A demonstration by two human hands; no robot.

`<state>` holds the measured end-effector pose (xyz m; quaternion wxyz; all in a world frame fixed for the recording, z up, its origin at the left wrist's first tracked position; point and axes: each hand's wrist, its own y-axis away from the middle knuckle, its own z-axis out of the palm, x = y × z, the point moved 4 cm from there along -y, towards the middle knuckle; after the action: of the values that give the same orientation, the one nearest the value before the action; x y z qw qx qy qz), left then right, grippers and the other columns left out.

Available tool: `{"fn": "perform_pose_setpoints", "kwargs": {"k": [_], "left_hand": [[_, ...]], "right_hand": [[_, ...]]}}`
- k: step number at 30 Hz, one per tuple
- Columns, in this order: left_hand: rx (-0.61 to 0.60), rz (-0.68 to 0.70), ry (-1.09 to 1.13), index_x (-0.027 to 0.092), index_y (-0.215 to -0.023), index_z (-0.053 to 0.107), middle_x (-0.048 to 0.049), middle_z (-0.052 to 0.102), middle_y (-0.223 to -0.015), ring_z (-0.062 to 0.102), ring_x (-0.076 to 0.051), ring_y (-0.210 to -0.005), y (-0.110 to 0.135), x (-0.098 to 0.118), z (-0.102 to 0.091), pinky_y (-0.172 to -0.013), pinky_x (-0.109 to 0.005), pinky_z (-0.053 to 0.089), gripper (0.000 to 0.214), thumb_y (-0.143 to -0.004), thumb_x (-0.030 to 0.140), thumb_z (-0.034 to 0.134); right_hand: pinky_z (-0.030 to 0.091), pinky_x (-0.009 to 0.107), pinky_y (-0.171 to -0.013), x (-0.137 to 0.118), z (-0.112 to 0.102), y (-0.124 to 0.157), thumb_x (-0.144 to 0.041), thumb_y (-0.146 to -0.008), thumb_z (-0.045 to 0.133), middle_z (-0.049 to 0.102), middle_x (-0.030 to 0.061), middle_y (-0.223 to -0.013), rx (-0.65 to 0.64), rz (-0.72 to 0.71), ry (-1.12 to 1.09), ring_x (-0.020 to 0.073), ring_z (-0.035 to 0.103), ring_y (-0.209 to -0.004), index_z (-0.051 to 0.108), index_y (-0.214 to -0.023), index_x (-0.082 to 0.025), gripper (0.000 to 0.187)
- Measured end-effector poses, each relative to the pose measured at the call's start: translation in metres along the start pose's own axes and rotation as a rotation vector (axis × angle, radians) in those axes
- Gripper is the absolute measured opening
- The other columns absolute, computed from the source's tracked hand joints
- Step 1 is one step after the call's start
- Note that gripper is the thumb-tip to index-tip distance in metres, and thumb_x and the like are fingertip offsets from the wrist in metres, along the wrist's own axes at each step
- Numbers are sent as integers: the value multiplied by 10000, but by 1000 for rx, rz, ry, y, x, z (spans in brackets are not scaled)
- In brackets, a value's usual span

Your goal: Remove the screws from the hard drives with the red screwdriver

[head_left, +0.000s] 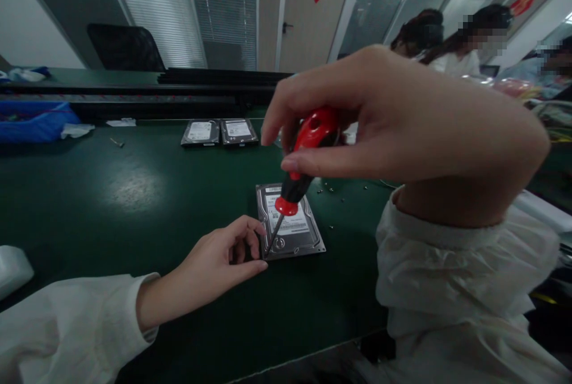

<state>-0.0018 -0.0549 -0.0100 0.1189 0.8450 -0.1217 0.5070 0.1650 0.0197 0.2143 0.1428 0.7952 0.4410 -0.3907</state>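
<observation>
A hard drive (305, 242) with a white label lies flat on the green work surface. My right hand (357, 104) is wrapped around the red and black handle of a screwdriver (292, 189), held above the drive. The screwdriver's shaft slants down to the drive's near left corner, where its tip seems to meet the casing. At that same corner, my left hand (227, 250) grips the drive's left edge with curled fingers and thumb. Small screws (331, 227) are scattered to the right of the drive.
Two more hard drives (199, 132) sit side by side farther back. A blue bin (36, 122) stands at the far left, near some crumpled scraps. A white object (14, 268) is at the left edge. Other people are at the back right.
</observation>
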Motion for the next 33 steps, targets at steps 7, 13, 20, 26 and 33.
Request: {"fn": "perform_pose_setpoints", "kwargs": {"k": [7, 13, 20, 26, 33], "left_hand": [[-22, -14, -42, 253, -1092, 592, 29, 634, -931, 570, -140, -753, -1, 3, 0, -665, -267, 480, 251, -937, 418, 702], [-27, -43, -81, 247, -1052, 600, 35, 615, -826, 540, -151, -693, -2, 7, 1, -616, -270, 426, 264, -916, 455, 689], [-58, -54, -144, 242, -939, 657, 8, 640, -779, 567, -181, -690, -3, 2, 2, -599, -276, 428, 321, -915, 561, 640], [-67, -42, -162, 249, -904, 710, 4, 609, -700, 538, -178, -629, -5, 0, 2, -563, -267, 416, 363, -899, 601, 623], [-58, 5, -195, 250, -841, 721, -13, 636, -743, 512, -171, -617, -7, -5, 1, -563, -269, 405, 417, -896, 648, 610]], "right_hand": [[374, 11, -604, 0, 0, 2, 92, -565, 770, 682, -95, -790, -3, -20, 43, -60, 537, -673, 761, -846, -73, 326], [438, 31, -658, 4, 6, 3, 159, -682, 653, 662, -63, -792, -13, 82, -304, -48, 512, -691, 691, -732, -52, 221], [440, 55, -779, 0, 9, 18, -78, -829, 672, 637, -60, -858, 77, -245, 319, -33, 507, -818, 737, -899, -77, 95], [526, 226, -901, 30, -10, 69, -255, -898, 648, 678, -18, -920, 434, -226, 228, 51, 615, -894, 746, -918, -136, 156], [480, 159, -641, 120, 0, 101, -273, -797, 757, 687, 19, -870, 937, -100, -347, 67, 593, -781, 732, -838, -167, 117]]}}
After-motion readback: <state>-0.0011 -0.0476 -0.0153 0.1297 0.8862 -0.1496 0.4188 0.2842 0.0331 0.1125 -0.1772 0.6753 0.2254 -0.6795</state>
